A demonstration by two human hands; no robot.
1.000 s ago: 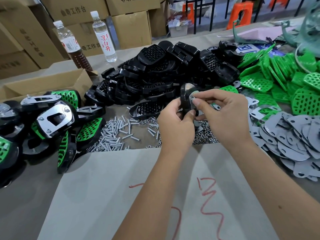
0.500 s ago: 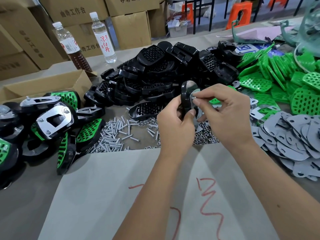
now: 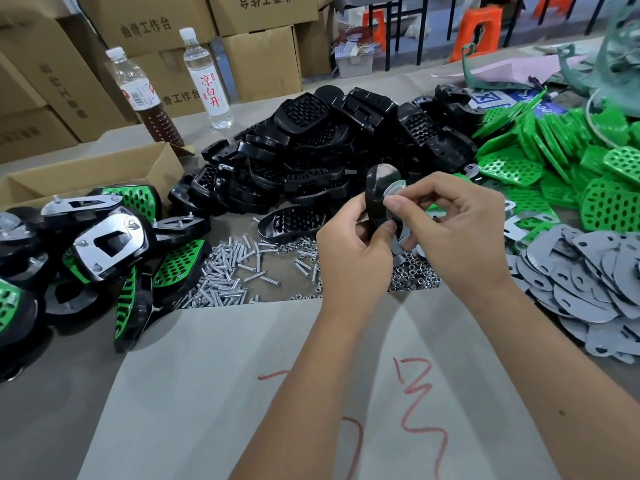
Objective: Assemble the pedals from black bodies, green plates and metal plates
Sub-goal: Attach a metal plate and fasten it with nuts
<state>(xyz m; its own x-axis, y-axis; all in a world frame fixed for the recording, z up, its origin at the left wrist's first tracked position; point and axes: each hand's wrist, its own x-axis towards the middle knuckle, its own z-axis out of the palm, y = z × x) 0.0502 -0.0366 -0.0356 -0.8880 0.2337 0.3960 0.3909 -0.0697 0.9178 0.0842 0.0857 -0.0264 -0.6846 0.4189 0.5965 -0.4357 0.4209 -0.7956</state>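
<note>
At the centre of the frame, above the table (image 3: 52, 403), a person's left hand (image 3: 349, 258) grips a black pedal body (image 3: 375, 199) held on edge, fingers curled round its lower rim, while the right hand (image 3: 453, 230) pinches a metal plate (image 3: 393, 194) between thumb and forefinger against the body's face. The moulded body looks rigid and light, with smooth glossy sides that could slip; its thick rim seems the surest hold. The thin, stiff plate is probably best taken by its edges, as here. Spare black bodies (image 3: 311, 150) are heaped behind the hands, green plates (image 3: 554, 174) at upper right, grey metal plates (image 3: 588, 271) at right, screws (image 3: 228, 271) and nuts (image 3: 412, 271) just below the hands, finished pedals (image 3: 104, 244) at left.
</note>
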